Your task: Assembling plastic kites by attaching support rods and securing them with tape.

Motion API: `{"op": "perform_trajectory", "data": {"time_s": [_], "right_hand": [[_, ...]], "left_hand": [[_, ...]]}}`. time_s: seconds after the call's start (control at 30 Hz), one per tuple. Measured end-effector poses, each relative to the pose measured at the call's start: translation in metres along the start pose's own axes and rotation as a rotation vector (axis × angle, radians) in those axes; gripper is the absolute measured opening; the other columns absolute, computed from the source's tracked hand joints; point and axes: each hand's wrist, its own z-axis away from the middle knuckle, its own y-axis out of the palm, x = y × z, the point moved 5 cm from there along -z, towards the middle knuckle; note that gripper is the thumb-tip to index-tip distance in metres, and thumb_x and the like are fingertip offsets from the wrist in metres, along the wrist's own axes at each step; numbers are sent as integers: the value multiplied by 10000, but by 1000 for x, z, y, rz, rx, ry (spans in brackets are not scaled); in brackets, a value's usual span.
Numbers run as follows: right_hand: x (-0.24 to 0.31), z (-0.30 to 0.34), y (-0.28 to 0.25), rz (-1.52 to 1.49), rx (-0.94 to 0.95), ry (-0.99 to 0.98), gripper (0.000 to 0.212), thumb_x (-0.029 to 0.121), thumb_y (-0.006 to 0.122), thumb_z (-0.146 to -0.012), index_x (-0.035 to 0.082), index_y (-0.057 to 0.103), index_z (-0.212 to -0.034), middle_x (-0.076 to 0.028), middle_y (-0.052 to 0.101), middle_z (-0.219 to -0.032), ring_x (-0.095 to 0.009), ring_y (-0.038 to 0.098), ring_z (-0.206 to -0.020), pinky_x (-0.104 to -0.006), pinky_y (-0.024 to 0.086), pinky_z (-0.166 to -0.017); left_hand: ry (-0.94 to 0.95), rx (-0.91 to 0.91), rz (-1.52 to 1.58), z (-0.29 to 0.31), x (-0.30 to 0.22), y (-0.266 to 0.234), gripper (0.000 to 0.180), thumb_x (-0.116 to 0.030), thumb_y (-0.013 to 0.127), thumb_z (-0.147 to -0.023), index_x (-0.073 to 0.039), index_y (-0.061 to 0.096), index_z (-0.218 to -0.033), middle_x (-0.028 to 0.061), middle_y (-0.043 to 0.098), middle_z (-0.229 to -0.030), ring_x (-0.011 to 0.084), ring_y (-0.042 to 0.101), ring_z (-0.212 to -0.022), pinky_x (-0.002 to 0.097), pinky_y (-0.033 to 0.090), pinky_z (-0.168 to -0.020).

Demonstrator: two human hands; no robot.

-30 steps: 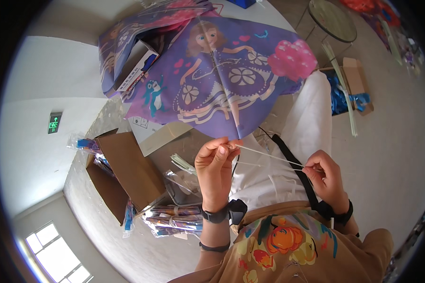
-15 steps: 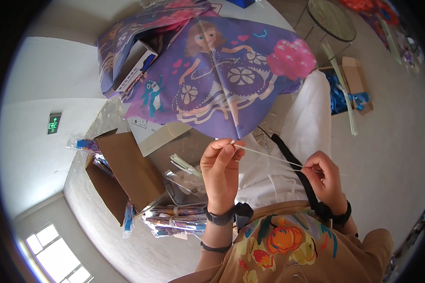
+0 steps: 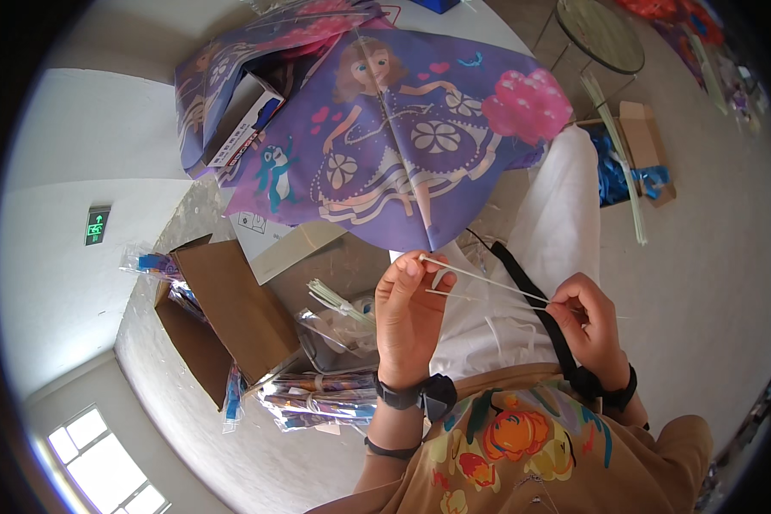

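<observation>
Two thin white rods (image 3: 488, 278) stretch between my hands over my lap. My right hand (image 3: 587, 321) pinches both together between thumb and fingers. The fingertips of my left hand (image 3: 407, 317) are closed at the far end of the upper rod; the lower rod's end lies free beside those fingers. Just beyond my left hand spreads a purple kite sheet (image 3: 403, 163), printed with a figure in a gown and pink balloons. Its lower tip nearly reaches my left fingertips, and whether they touch cannot be told.
An open cardboard box (image 3: 231, 300) stands at left, with packed bundles (image 3: 325, 398) near it. White rods (image 3: 334, 298) lie beside my left hand. At right are a box (image 3: 642, 146) with blue material, a rod bundle (image 3: 617, 163) across it, and a round stool (image 3: 601, 36).
My left hand has shifted slightly right and turned, its fingers opening a little more. The two rod ends now show apart near it. My right hand has stayed in place.
</observation>
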Motion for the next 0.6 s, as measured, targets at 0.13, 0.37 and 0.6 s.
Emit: {"op": "perform_trajectory", "data": {"time_s": [0.13, 0.37, 0.6], "right_hand": [[1, 0, 1, -9, -12, -17, 105, -1, 658, -880, 15, 554, -874, -64, 534, -775, -119, 463, -586, -239, 379, -533], [0, 0, 0, 5, 2, 7, 99, 8, 655, -886, 16, 557, -874, -64, 529, -777, -117, 459, -588, -236, 375, -535], [-1, 0, 1, -17, 6, 19, 93, -1, 648, -890, 6, 556, -878, -64, 531, -779, -111, 473, -604, -230, 395, -554]], "left_hand": [[-5, -28, -7, 0, 1, 1, 146, -209, 670, -931, -69, 683, -969, 12, 658, -915, 156, 613, -973, 343, 493, -868], [-11, -19, 16, 0, 2, 1, 155, -207, 671, -930, -56, 680, -964, 23, 656, -904, 166, 611, -970, 346, 498, -862], [-9, 0, 22, 0, 2, 3, 171, -214, 663, -936, -46, 676, -966, 33, 658, -905, 171, 610, -962, 344, 500, -865]]}}
